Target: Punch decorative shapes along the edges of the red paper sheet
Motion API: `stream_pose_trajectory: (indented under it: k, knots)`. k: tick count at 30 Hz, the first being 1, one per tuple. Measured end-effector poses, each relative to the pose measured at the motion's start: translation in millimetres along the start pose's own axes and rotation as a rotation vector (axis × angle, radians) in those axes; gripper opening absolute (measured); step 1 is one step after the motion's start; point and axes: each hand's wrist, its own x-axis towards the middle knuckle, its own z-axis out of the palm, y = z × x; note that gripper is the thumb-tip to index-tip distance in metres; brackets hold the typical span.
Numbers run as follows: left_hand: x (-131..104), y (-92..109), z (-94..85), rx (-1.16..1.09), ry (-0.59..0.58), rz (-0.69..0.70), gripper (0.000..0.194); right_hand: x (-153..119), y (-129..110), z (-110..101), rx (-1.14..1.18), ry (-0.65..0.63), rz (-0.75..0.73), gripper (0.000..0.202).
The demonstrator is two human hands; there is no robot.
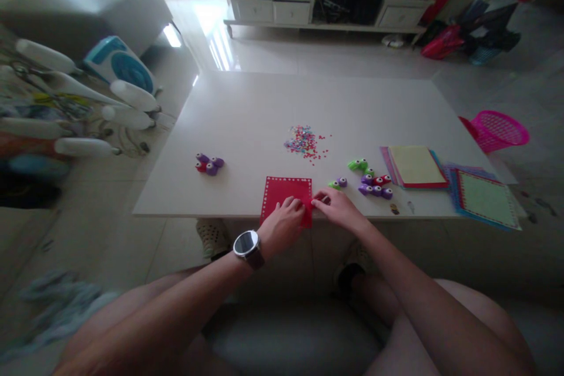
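Note:
A red sheet of paper (288, 188) lies at the table's near edge, its lower part reaching past it. Small pale dots run along its top and left borders. My left hand (286, 220), with a watch (247, 244) on the wrist, rests on the sheet with its fingers stretched and slightly bent. At the sheet's right edge, my right hand (337, 205) has thumb and forefinger pinched together; whatever sits between them is too small to make out. Beyond the sheet is a loose pile of tiny colourful sequins (304, 141).
Green, purple and red small pieces with white round tops (372, 182) stand right of my right hand; a similar purple-red cluster (208, 164) stands left. Stacked coloured paper (418, 167) and dotted sheets (484, 200) lie at the table's right. A pink basket (502, 129) is beyond.

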Motion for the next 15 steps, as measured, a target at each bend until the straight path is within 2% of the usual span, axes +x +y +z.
stream_pose_trajectory:
  k: [5,15]
  knots:
    - [-0.9,2.1,-4.3,-0.013,-0.022,-0.003,0.042,2.9,0.2,0.3,0.101,-0.013,0.094,0.003]
    - [0.6,-0.9,-2.3,-0.012,0.007,-0.001,0.044,7.9,-5.4,3.2,0.118,0.027,0.061,0.005]
